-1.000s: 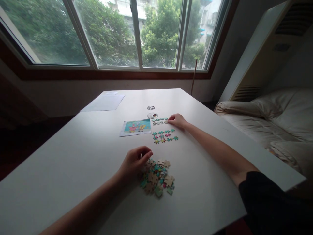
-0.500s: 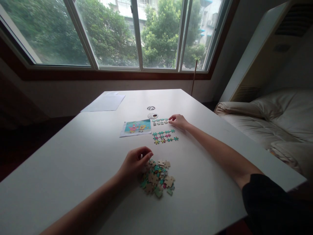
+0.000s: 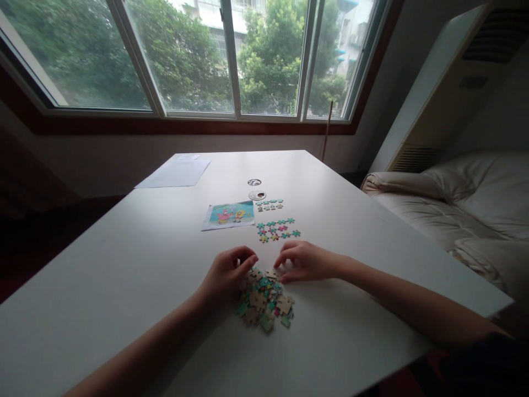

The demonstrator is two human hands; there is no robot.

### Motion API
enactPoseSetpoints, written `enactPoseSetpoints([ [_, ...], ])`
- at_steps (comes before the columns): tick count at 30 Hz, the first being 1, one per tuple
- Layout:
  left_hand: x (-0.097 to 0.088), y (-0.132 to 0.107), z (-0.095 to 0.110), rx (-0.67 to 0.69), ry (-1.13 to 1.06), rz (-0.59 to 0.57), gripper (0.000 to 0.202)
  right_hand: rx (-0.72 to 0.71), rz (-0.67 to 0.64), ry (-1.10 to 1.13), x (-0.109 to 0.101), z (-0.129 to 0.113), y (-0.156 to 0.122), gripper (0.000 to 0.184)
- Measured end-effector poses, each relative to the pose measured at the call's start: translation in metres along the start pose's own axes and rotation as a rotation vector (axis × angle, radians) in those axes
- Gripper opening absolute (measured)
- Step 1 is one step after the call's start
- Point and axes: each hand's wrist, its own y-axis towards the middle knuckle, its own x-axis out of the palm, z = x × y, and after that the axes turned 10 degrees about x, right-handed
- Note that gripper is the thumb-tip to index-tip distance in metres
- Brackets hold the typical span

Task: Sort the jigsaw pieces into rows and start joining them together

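A heap of jigsaw puzzle pieces (image 3: 258,300) lies on the white table, some with the plain backs up, others showing green, teal and pink. My left hand (image 3: 227,270) rests at the heap's upper left, fingers curled and thumb against the index finger; what they may hold is hidden. Over the heap's upper right edge is my right hand (image 3: 306,261), its thumb and fingers apart, close to a plain-backed puzzle piece (image 3: 270,273). Beyond the hands, sorted puzzle pieces (image 3: 271,230) form several rows, with a second group of pieces (image 3: 270,205) farther back.
A picture sheet with cartoon figures (image 3: 229,214) lies left of the rows. Two round table inserts (image 3: 257,195) sit behind it. White paper (image 3: 176,172) covers the table's far left corner. A sofa (image 3: 454,193) stands to the right, and windows (image 3: 198,60) are ahead.
My right hand has drawn back from the far group of pieces to the heap, and its fingers are spread. My left hand has stayed in place.
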Motion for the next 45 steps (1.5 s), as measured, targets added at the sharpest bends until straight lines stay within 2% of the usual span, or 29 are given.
enactPoseSetpoints([
  [5, -0.001, -0.002, 0.002, -0.005, -0.009, 0.002, 0.023, 0.019, 0.023, 0.063, 0.001, 0.003, -0.002, 0.018],
  [9, -0.001, -0.001, 0.004, 0.019, 0.008, -0.015, 0.022, -0.008, 0.137, 0.122, 0.001, -0.001, -0.003, 0.012],
  [15, -0.001, 0.000, 0.020, 0.153, 0.071, -0.100, 0.021, -0.169, 0.344, 0.109, 0.008, -0.004, -0.005, 0.009],
  [18, -0.001, 0.000, 0.027, 0.162, 0.027, -0.134, 0.022, -0.242, 0.402, 0.029, 0.011, -0.003, -0.005, 0.007],
  [26, 0.000, 0.003, 0.028, 0.087, -0.056, -0.137, 0.023, -0.279, 0.449, -0.034, 0.012, -0.007, -0.005, 0.008],
  [41, 0.000, 0.007, 0.022, -0.015, -0.242, -0.259, 0.025, -0.278, 0.395, -0.089, 0.011, -0.011, -0.002, 0.008],
  [43, 0.000, 0.008, 0.021, -0.053, -0.284, -0.240, 0.025, -0.243, 0.394, -0.054, 0.012, -0.012, -0.002, 0.009],
  [45, 0.000, 0.009, 0.022, -0.099, -0.330, -0.172, 0.026, -0.149, 0.399, -0.004, 0.013, -0.013, -0.002, 0.016],
])
